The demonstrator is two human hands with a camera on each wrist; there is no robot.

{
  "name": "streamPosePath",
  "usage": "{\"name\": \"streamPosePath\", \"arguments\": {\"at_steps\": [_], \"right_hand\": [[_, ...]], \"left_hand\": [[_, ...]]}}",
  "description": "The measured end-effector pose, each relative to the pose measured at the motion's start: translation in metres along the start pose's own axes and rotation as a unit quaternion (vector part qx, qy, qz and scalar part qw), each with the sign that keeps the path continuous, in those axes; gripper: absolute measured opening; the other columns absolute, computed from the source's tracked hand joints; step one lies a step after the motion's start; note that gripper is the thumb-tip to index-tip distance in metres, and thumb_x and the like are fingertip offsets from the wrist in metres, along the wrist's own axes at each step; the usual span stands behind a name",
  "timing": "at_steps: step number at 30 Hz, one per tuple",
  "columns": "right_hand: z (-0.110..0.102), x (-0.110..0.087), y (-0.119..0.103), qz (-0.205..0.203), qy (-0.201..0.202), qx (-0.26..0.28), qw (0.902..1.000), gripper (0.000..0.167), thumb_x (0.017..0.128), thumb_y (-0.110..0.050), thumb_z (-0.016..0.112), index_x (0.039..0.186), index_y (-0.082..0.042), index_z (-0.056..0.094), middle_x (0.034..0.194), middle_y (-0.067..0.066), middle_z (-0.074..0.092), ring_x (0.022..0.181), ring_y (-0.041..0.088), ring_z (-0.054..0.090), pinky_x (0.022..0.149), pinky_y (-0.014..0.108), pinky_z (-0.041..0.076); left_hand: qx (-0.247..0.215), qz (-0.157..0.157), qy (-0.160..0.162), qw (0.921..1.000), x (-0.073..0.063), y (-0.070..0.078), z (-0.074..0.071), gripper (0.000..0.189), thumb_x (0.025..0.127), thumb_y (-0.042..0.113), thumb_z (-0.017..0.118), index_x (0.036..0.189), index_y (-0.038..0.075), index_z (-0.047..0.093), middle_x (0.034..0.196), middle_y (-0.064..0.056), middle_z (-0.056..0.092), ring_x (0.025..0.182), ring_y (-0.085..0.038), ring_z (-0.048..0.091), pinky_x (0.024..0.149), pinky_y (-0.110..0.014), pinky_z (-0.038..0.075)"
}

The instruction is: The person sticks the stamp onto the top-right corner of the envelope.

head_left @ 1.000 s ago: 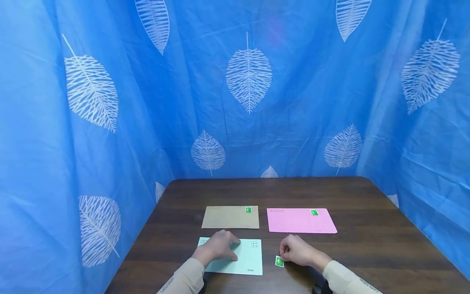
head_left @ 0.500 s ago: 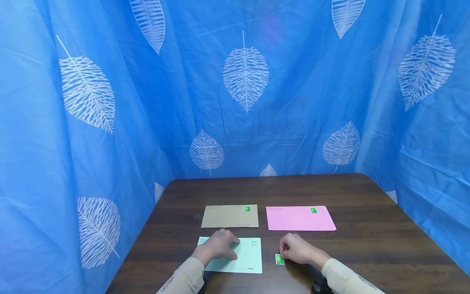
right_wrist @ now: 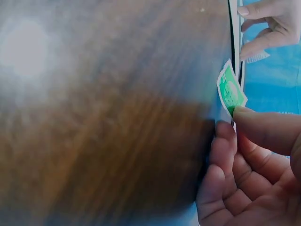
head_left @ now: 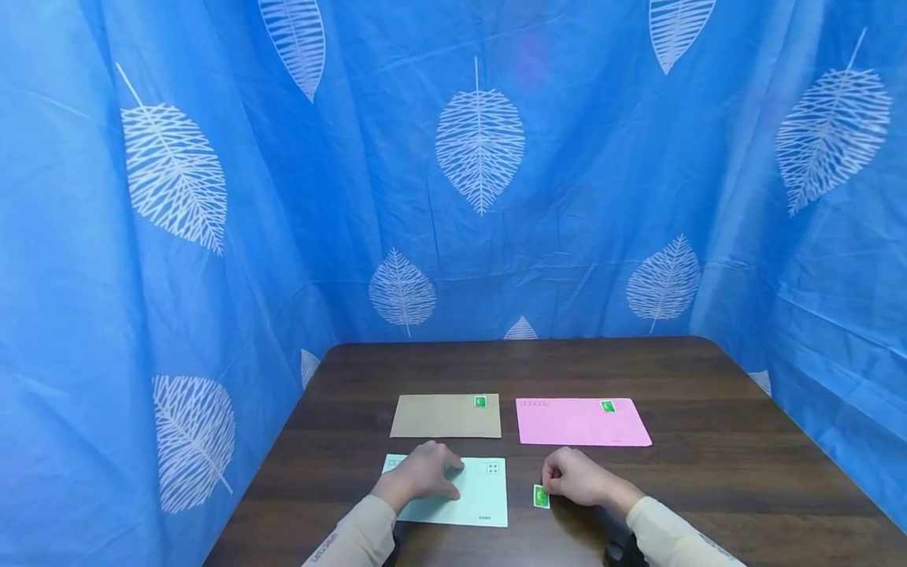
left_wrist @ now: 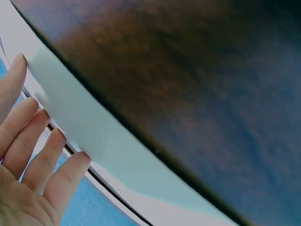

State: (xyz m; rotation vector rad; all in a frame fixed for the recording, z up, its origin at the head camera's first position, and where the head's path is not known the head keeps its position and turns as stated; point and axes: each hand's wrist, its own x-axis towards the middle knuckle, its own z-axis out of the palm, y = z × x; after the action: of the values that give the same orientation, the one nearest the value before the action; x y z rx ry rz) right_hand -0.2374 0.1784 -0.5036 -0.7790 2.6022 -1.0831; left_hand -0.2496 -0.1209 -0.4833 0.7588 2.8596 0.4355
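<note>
A mint-green envelope [head_left: 478, 500] lies at the near middle of the table, a small printed square in its upper right corner. My left hand [head_left: 423, 476] rests on its left part; in the left wrist view the fingertips [left_wrist: 82, 157] touch the paper with fingers extended. Just right of that envelope, my right hand [head_left: 583, 479] pinches a green postage stamp [head_left: 542, 496] with a white perforated edge. The right wrist view shows the stamp [right_wrist: 230, 89] held by one corner between thumb and fingers, the other fingers curled.
Behind the mint envelope lies a tan envelope [head_left: 445, 417] with a green stamp at its upper right. To its right is a pink envelope [head_left: 567, 425], also stamped. The dark wooden table [head_left: 708, 488] is enclosed by a blue leaf-print curtain [head_left: 567, 197].
My right hand and the stamp have shifted very slightly away from me. The left hand stays on the mint envelope, and the head view has swayed a little.
</note>
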Motion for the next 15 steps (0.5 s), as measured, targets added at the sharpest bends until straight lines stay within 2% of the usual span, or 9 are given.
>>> {"name": "streamPosePath", "arguments": {"at_steps": [6, 15], "right_hand": [[-0.0024, 0.0011, 0.0018, 0.004, 0.000, 0.009, 1.0000, 0.017, 0.087, 0.001, 0.065, 0.073, -0.008, 0.063, 0.066, -0.009, 0.055, 0.057, 0.002, 0.047, 0.050, 0.019, 0.039], [-0.0065, 0.0042, 0.0042, 0.034, -0.016, 0.073, 0.9966, 0.015, 0.090, 0.004, 0.060, 0.077, -0.004, 0.065, 0.068, -0.002, 0.056, 0.061, 0.009, 0.051, 0.053, 0.022, 0.043]], "left_hand": [[0.010, 0.015, 0.005, 0.9998, 0.0021, -0.0018, 0.0013, 0.040, 0.072, 0.024, 0.089, 0.109, 0.012, 0.079, 0.114, -0.002, 0.076, 0.110, -0.020, 0.071, 0.094, -0.031, 0.057], [0.010, 0.000, -0.004, 0.9999, 0.0022, -0.0023, 0.0024, 0.040, 0.073, 0.027, 0.088, 0.110, 0.014, 0.078, 0.116, -0.001, 0.076, 0.112, -0.021, 0.070, 0.096, -0.032, 0.056]]}}
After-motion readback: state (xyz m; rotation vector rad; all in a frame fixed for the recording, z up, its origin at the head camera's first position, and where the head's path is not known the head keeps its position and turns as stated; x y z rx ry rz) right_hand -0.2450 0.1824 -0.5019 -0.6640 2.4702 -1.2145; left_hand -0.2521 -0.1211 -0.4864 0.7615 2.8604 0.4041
